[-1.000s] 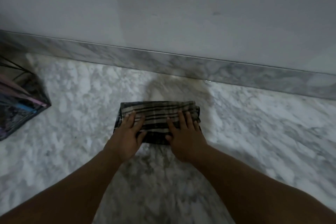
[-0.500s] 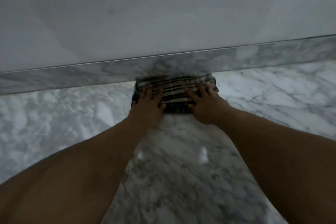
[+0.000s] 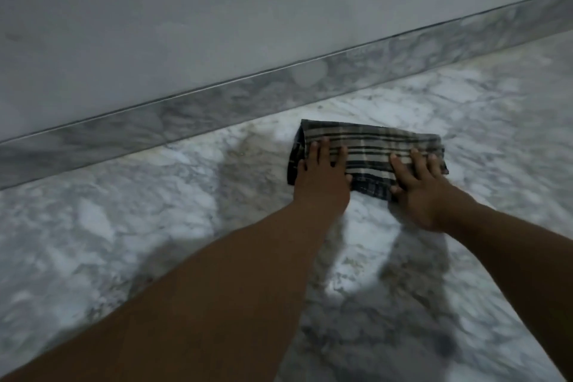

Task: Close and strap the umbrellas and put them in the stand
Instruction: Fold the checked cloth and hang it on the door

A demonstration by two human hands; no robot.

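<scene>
On the marble floor, near the skirting, lies our folded plaid cloth. We press it flat with both palms: our left hand on its left end, our right hand on its right end, fingers straight and slightly spread, gripping nothing. Behind rises a plain wall.
</scene>
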